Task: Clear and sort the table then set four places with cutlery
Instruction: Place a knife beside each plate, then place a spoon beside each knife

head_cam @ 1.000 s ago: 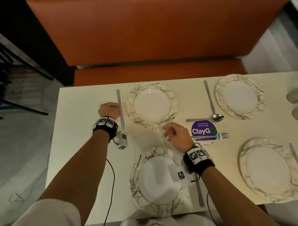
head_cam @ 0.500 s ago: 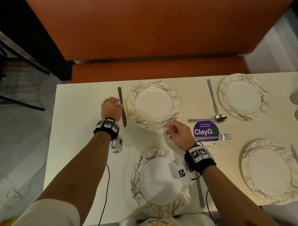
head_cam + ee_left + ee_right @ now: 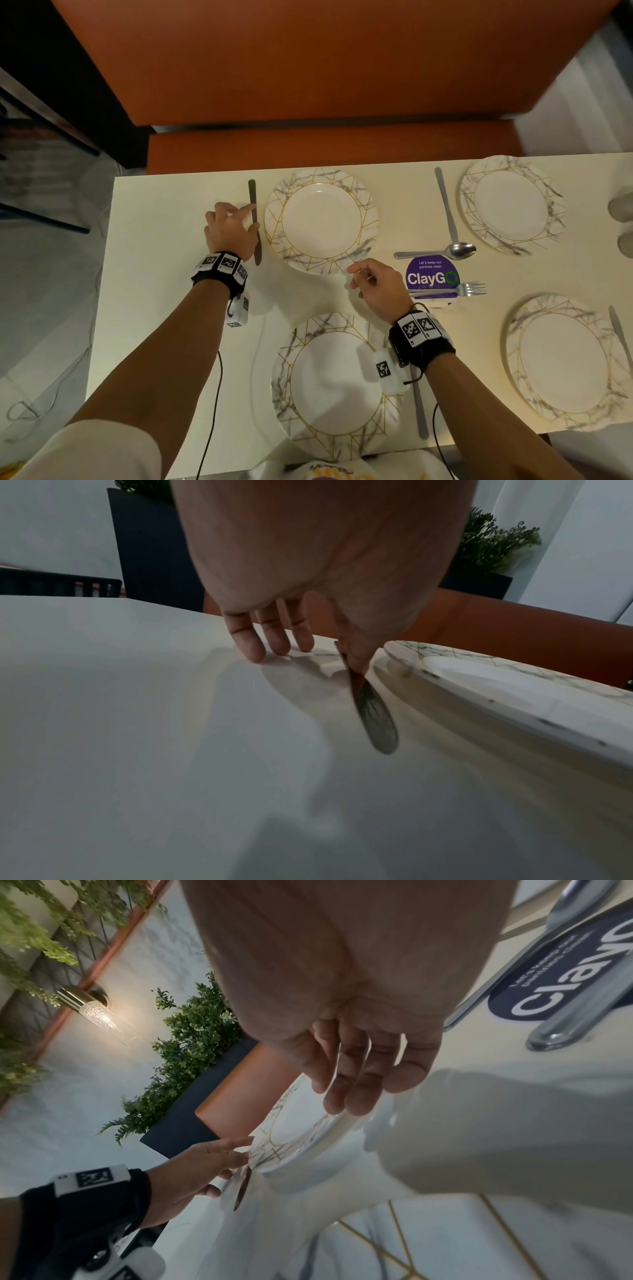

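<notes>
My left hand (image 3: 247,219) pinches a table knife (image 3: 254,195) between thumb and forefinger, just left of the far left plate (image 3: 274,219). In the left wrist view the other fingers (image 3: 246,642) rest straight on the table and the knife blade (image 3: 377,723) points back toward the wrist. My right hand (image 3: 354,279) hovers empty by that plate's near rim, fingers (image 3: 359,1080) relaxed. A near left plate (image 3: 294,342) has a knife (image 3: 420,414) on its right. A spoon (image 3: 460,250) and a fork (image 3: 459,291) lie mid-table.
A purple ClayGo sticker (image 3: 430,270) lies under the fork. Two more plates, the far right plate (image 3: 469,192) and the near right plate (image 3: 513,342), lie to the right, the latter with a knife (image 3: 619,332) beside it. Glasses (image 3: 621,205) stand at the right edge. An orange bench (image 3: 325,147) runs along the far side.
My left hand has slid further up along the knife, whose face now looks dark instead of bright. My right hand has stayed near the far left plate's near rim.
</notes>
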### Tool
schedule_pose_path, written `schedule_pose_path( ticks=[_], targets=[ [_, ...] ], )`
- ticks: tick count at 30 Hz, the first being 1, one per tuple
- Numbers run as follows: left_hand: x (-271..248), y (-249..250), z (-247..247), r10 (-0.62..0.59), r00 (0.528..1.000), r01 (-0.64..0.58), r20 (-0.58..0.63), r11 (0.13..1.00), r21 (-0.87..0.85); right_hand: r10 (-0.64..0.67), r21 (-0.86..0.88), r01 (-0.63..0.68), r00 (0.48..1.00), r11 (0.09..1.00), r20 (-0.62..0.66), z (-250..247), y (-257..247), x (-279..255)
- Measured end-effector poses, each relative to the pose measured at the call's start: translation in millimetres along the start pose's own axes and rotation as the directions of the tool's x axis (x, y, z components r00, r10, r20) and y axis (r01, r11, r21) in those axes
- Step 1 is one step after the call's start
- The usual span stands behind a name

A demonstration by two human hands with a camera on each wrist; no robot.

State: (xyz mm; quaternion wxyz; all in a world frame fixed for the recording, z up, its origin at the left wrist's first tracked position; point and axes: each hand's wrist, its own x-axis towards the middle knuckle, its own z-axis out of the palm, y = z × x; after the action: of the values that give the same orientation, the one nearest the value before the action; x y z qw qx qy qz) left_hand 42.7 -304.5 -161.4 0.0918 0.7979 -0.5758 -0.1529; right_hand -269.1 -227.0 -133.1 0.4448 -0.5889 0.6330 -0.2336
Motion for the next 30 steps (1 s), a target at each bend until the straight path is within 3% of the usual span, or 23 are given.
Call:
schedule_pose_path(
  ticks=[6,12,17,22,25,27,30],
  targets=[
    [-3,3,-5,-0.015,1.000,0.015,-0.008,0.998,-0.063,0.010,0.008,-0.010,1.000,1.000,-0.001,-8,5,-1],
    [-25,38,-5,0.015,0.989,-0.052,-0.144,0.965,-0.256,0.043,-0.049,-0.045,0.998,0.998,-0.040,-47,18,6],
    [-61,97,12,0.139,0.970,-0.204,-0.201,0.911,-0.358,0.062,-0.242,-0.127,0.964,0.962,-0.259,-104,45,19],
    [-100,165,32,0.232,0.954,-0.291,-0.190,0.872,-0.394,0.212,-0.344,-0.387,0.869,0.856,-0.448,-153,81,40],
    [-118,198,43,0.250,0.951,-0.305,-0.183,0.865,-0.400,0.306,-0.441,-0.483,0.857,0.757,-0.414,-170,92,46],
    [-127,216,50,0.247,0.953,-0.299,-0.177,0.867,-0.398,0.370,-0.386,-0.522,0.837,0.760,-0.404,-177,94,48],
    [-137,237,56,0.244,0.957,-0.287,-0.156,0.876,-0.387,0.381,-0.365,-0.503,0.852,0.783,-0.358,-183,93,49]
  ],
)
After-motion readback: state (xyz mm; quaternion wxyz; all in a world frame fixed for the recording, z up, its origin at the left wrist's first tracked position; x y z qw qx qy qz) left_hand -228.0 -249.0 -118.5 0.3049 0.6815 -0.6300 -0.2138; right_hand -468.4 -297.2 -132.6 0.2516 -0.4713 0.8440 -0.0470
